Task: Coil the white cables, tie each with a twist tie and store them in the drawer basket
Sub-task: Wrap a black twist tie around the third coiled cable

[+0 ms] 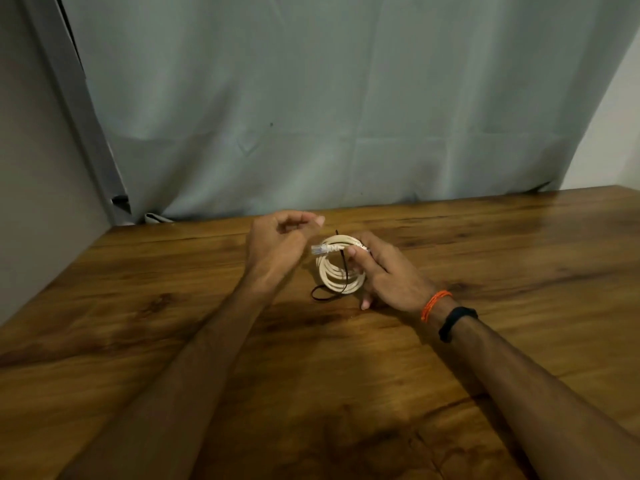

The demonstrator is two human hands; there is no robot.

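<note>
A white cable (333, 277) wound into a small coil stands on edge just above the wooden table (485, 258), its clear plug pointing left. My right hand (384, 271) grips the coil's right side, thumb over the top strands. A thin black twist tie (343, 271) runs down across the coil, its lower end looping onto the table. My left hand (277, 242) hovers just left of the plug with fingers loosely curled and holds nothing that I can see.
A pale grey-green cloth (346, 116) hangs behind the table's far edge. A grey wall (34, 168) and a frame stand at the left. No drawer or basket is in view.
</note>
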